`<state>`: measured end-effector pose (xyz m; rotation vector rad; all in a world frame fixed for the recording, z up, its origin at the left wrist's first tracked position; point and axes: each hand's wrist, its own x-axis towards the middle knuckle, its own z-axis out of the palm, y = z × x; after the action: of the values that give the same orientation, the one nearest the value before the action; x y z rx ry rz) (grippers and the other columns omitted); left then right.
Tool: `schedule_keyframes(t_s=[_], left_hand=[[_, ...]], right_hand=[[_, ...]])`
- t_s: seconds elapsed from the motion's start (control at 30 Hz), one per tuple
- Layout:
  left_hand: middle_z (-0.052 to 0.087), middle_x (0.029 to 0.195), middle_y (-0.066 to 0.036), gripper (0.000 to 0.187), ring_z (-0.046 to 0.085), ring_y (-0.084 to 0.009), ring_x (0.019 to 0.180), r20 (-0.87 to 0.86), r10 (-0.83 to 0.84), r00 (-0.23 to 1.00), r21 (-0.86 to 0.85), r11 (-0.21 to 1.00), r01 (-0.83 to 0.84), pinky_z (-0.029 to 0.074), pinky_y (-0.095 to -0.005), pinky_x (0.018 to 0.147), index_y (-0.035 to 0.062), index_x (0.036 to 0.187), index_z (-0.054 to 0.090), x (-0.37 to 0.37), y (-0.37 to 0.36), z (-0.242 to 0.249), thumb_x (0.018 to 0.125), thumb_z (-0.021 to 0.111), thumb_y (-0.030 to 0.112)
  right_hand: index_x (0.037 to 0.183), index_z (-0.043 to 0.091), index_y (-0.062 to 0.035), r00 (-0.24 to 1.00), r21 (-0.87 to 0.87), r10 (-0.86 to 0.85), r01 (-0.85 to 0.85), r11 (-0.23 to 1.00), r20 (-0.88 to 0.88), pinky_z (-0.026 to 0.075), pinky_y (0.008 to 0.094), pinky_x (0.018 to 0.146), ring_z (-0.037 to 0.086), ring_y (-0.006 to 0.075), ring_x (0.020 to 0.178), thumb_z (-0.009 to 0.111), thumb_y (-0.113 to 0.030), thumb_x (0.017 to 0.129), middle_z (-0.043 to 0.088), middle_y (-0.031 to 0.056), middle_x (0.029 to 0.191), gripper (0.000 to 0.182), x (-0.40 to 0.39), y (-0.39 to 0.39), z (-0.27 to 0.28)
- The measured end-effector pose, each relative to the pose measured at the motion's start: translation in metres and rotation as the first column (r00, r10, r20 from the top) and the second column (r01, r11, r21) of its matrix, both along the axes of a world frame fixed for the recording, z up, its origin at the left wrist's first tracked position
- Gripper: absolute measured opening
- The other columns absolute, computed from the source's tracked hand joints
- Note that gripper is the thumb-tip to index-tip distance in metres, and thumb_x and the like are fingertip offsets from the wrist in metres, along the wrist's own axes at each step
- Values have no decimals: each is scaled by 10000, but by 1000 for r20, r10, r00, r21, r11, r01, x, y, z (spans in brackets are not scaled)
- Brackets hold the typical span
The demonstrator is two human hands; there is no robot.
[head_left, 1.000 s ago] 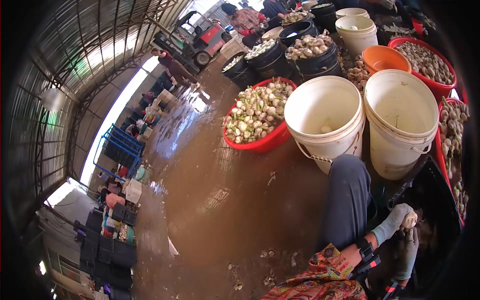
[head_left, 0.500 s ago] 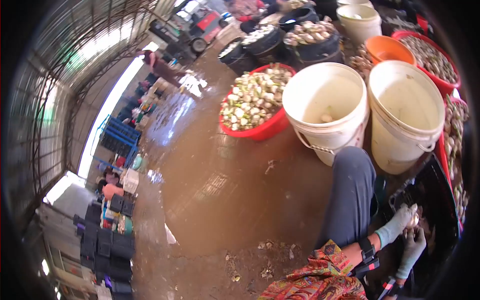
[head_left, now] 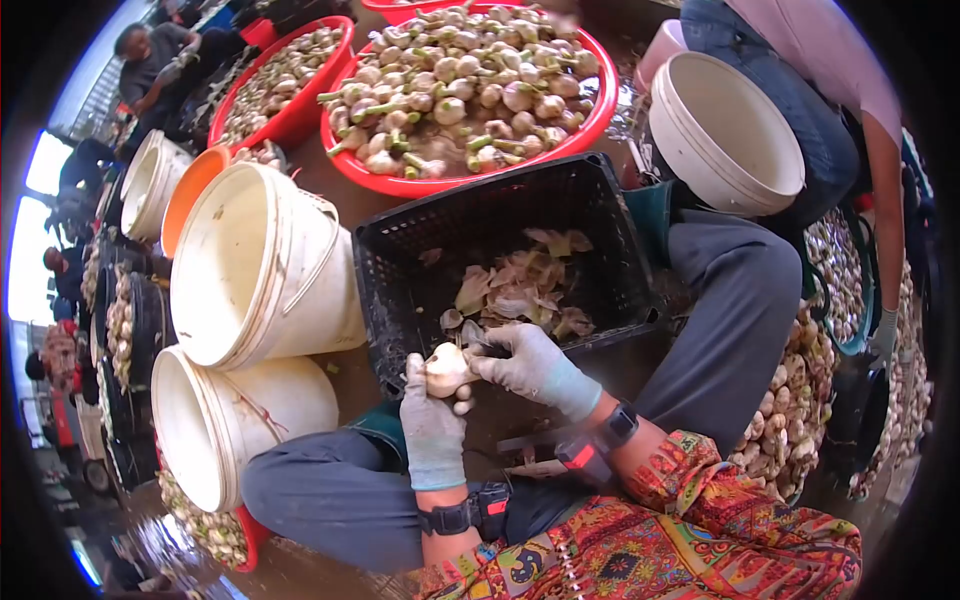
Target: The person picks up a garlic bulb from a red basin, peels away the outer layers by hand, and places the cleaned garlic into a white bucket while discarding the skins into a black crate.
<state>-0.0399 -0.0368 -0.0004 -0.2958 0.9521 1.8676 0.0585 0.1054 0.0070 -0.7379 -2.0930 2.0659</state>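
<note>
My left hand (head_left: 432, 430), in a pale work glove, is wrapped around a white garlic bulb (head_left: 447, 368) from below and the left. The gloved right hand (head_left: 540, 368) pinches the bulb's right side with thumb and fingers. Something greyish shows by the right fingertips, too small to name. Both hands are above the near edge of a black plastic crate (head_left: 490, 215) in front of me. Dry garlic skins and leaf scraps (head_left: 515, 290) lie on the crate's floor.
Behind the crate stands a red tub (head_left: 608, 85) heaped with garlic bulbs (head_left: 450, 75). White buckets (head_left: 325, 285) and an orange basin (head_left: 192, 195) are on my left. To the right, a person (head_left: 780, 90) bends beside another white bucket (head_left: 730, 130); garlic heaps (head_left: 795, 415) lie closer.
My view has swung right, from the wet floor and buckets to the crate and hands. The garlic bulb is still between both hands, which now appear in mid-view.
</note>
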Motion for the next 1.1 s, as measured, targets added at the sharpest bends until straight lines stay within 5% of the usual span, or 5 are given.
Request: schedule_keyframes(t_s=[0.17, 0.43, 0.67, 0.9, 1.1], left_hand=[[606, 759, -44, 458, 535, -109, 551, -172, -16, 985, -265, 964, -30, 378, -208, 412, 53, 1007, 577, 6, 10, -10, 960, 476, 497], [556, 726, -6, 416, 485, -80, 535, -410, -154, 899, -458, 887, -57, 334, -196, 401, 67, 968, 570, 20, 21, 1, 963, 491, 476], [587, 882, -50, 521, 516, -102, 606, -185, -114, 976, -145, 985, 88, 388, -204, 461, 19, 1143, 557, 11, 5, 3, 954, 494, 501], [620, 1023, -72, 522, 560, -101, 789, -563, -240, 791, -347, 937, 37, 477, -232, 653, -6, 1226, 549, 14, 5, 0, 946, 545, 436], [581, 1203, -135, 564, 529, -214, 1165, -525, -144, 839, -77, 990, 122, 415, -329, 1006, -73, 1286, 488, 15, 7, 6, 899, 635, 310]], right_hand=[[935, 687, -68, 978, 582, 127, -201, 788, 167, 498, 413, 747, 642, 309, 856, 658, -379, 813, 662, 122, 870, 335, 0, 0, -3], [840, 661, -54, 965, 515, 79, -201, 833, 249, 509, 429, 725, 659, 324, 806, 694, -334, 715, 669, 141, 807, 309, -1, -4, -12], [989, 649, 42, 997, -379, -49, 69, 923, 62, 481, 279, 635, 568, 110, 719, 684, -189, 775, 626, 49, 780, 316, -2, 4, -50], [986, 627, 34, 1000, 68, -10, 11, 998, -9, 482, 299, 633, 597, 136, 728, 704, -233, 821, 643, 89, 789, 324, 3, 2, -29], [1003, 625, 6, 976, -750, -207, 85, 656, -70, 505, 260, 681, 603, 121, 789, 660, -174, 875, 649, 41, 889, 224, 7, 10, -31]])
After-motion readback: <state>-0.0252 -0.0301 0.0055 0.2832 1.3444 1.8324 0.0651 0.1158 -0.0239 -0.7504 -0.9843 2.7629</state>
